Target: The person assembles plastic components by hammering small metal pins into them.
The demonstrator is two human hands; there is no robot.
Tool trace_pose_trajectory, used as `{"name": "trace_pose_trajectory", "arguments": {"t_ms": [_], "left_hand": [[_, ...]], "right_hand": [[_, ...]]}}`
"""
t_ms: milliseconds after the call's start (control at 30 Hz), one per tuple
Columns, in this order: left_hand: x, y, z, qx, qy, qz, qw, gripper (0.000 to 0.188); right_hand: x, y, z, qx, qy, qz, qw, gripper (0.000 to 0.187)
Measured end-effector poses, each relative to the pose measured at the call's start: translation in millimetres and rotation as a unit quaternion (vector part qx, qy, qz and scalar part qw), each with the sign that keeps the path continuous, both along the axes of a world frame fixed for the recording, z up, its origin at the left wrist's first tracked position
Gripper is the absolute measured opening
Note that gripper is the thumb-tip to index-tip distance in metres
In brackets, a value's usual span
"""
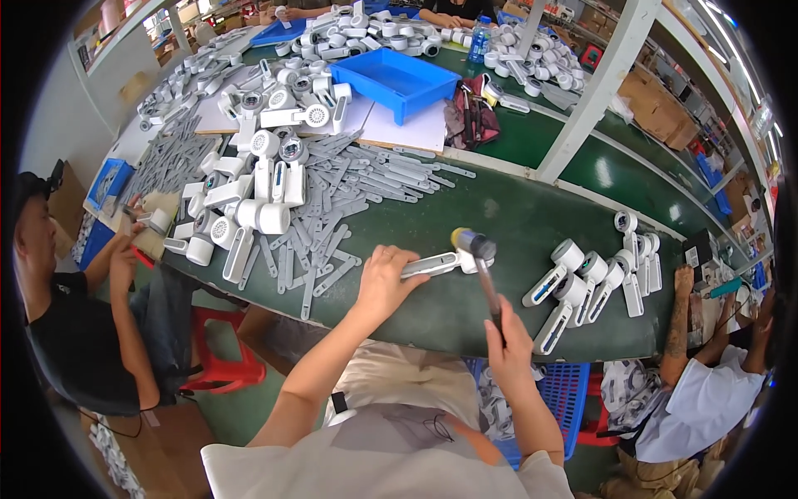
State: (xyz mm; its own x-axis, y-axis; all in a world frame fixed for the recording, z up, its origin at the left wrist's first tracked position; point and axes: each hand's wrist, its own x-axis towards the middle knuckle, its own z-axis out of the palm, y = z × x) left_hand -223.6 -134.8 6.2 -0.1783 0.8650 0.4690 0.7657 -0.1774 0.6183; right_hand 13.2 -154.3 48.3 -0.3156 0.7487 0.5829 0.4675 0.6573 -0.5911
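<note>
My left hand (386,281) grips a white handheld fan (430,265) by the end of its handle and holds it down on the green tabletop. The handle points right, with its grey strip facing up. In my right hand (510,345) is a mallet (475,243) with a yellow and dark head. That head overlaps the fan's round end, partly hiding it; whether they touch I cannot tell. Closest on the left lie loose flat grey strips (320,241). To the right, several white fans (569,289) lie together with their handles toward me.
A pile of white fans (270,187) covers the left of the table. Behind it stands a blue tray (395,83). A metal post (594,91) rises at the back. People sit at left (83,308) and right (698,399). A blue basket (569,399) is below the table edge.
</note>
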Motion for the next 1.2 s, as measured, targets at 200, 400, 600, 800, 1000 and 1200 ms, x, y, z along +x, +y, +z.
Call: {"name": "trace_pose_trajectory", "arguments": {"t_ms": [200,400,600,800,1000,1200], "left_hand": [[-4.8,-1.8,-6.1,0.037,0.008,-0.012,0.999,0.024],[-2.9,-5.8,-10.5,0.031,0.004,-0.020,0.999,0.026],[-1.7,-12.3,-8.9,0.014,-0.069,-0.008,0.997,0.031],[-3.9,-11.5,-15.1,-0.038,-0.194,-0.017,0.980,0.027],[-8.5,-6.2,-28.2,-0.038,-0.159,-0.009,0.987,0.025],[-6.1,-4.3,-28.9,0.024,-0.158,-0.018,0.987,0.024]], "right_hand": [[3.3,-4.4,0.2,-0.088,-0.103,0.041,0.990,0.043],[3.3,-3.5,-6.1,-0.115,-0.177,0.031,0.977,0.044],[-2.5,-2.9,-20.6,-0.099,-0.140,0.061,0.983,0.041],[-12.6,-9.2,-0.8,-0.033,-0.039,0.080,0.995,0.042],[-13.0,-10.0,-2.3,-0.072,-0.152,0.085,0.982,0.042],[-11.6,-10.6,-3.5,-0.101,-0.207,0.092,0.969,0.042]]}}
